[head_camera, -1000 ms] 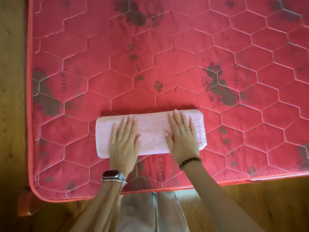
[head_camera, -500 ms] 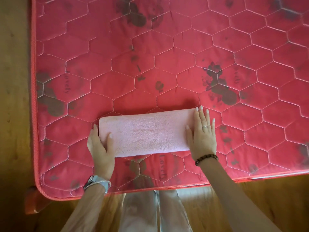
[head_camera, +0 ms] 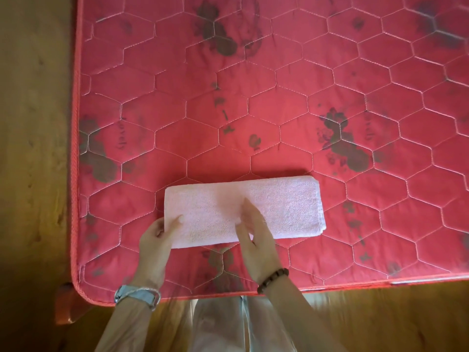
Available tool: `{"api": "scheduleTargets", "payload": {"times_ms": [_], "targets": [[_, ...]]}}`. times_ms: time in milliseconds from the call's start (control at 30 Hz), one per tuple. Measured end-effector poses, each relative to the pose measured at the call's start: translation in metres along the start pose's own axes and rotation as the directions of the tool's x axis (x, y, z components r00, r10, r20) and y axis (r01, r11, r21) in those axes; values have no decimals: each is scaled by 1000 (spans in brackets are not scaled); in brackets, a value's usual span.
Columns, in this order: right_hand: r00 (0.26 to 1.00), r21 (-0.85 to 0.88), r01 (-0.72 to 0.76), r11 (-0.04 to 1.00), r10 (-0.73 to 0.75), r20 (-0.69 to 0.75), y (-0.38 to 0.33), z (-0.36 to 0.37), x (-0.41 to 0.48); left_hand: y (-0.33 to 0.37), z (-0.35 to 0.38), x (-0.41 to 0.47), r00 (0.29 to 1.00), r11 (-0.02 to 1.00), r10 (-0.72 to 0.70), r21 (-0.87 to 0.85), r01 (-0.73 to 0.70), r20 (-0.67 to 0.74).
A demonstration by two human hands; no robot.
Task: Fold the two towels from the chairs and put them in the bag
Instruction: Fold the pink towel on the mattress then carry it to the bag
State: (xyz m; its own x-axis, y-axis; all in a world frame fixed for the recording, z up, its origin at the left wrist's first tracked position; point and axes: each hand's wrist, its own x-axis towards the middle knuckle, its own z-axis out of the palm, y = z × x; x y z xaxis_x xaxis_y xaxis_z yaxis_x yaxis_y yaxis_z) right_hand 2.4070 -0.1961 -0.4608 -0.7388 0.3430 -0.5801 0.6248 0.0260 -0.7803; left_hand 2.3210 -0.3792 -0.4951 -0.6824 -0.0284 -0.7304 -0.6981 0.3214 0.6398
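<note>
Head view. The pink towel (head_camera: 279, 207) lies at the lower centre of the frame on the red quilted mattress (head_camera: 228, 97), close to the mattress's near edge, already folded into a long narrow strip.

A second ago both hands lay flat on top of it. Half a second ago they had parted to its two ends. Now the right hand (head_camera: 256, 237) has left the right end and come back to the middle of the strip, while the left hand (head_camera: 154, 240) has taken hold of the left end.

The left thumb lies on top of the cloth and the other fingers seem tucked under the end, so this hand pinches the towel. The right hand's fingers are straight and together, gripping nothing. They lie across the near half of the strip, but motion blur hides whether they press down or only skim it.

This looks like the set-up for a crosswise fold. The right hand would mark the crease at the middle and the left would carry its end over toward the right. The first towel would then be about one fold short of a compact packet.

The strip's long axis runs left to right across the frame, tilted a little so that the right end sits higher in the picture. That free right end shows stacked layer edges at its lower corner.

Neither the bag nor a second towel is in view.
</note>
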Motion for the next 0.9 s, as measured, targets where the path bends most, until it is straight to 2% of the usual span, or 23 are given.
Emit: {"api": "scheduleTargets", "payload": {"times_ms": [100, 267, 500, 633, 700, 800, 900], "targets": [[999, 1, -18, 1000, 18, 33, -3, -2, 6, 2, 2, -11, 999, 994, 25, -109, -22, 25], [993, 36, -45, 998, 40, 111, -8, -6, 13, 11, 13, -35, 999, 960, 36, -279, -40, -17], [986, 80, -89, 993, 77, 146, -14, -20, 22, 31, 58, -72, 968, 909, 195, -342, -239, -160], [974, 190, -135, 973, 95, 205, -12, -32, 28, 39, 94, -88, 931, 888, 353, -280, -366, -99], [974, 264, -187, 946, 143, 178, -17, -46, 26, 40, 109, -95, 899, 870, 438, -250, -424, 1], [986, 326, -164, 931, 148, 72, -19, -71, 22, 36, 126, -103, 802, 815, 580, -116, -568, 145], [988, 397, -136, 908, 154, -12, -28, -90, 13, 32, 141, -105, 694, 707, 682, 36, -706, 230]]}}
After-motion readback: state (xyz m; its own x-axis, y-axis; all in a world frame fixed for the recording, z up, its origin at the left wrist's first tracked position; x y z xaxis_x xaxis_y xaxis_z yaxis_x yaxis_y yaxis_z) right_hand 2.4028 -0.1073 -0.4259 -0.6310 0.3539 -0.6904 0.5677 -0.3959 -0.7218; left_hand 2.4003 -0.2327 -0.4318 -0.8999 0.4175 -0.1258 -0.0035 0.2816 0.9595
